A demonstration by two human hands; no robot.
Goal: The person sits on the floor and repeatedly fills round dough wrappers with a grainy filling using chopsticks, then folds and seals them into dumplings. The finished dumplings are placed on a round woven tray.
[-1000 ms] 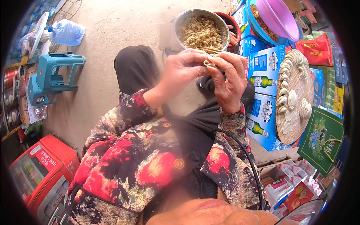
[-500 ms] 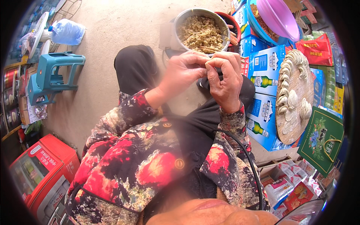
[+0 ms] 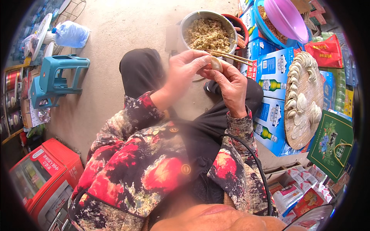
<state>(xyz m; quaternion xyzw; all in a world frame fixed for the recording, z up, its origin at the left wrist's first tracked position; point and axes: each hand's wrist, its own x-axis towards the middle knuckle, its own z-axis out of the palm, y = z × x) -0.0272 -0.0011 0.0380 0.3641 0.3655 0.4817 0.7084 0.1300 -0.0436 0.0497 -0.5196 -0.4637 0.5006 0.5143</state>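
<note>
Between my two hands is a pale folded dumpling, pinched by its edges just in front of the bowl. My left hand grips it from the left, fingertips floury. From the right, my right hand has thumb and fingers closed on it. Beyond them stands a metal bowl of chopped yellow-green filling, with chopsticks lying across its near rim. On the right, a round woven board carries a curved row of finished dumplings, several flat wrappers and a small wrapper stack.
Blue cartons support the board. Behind them are a blue basin and a pink basin; a red bowl sits beside the filling. At left are blue stools and a red cooler. A black cable crosses my right sleeve.
My hands have lowered slightly and parted a little, turning the dumpling so its pale face shows. The chopsticks on the bowl are more visible now.
</note>
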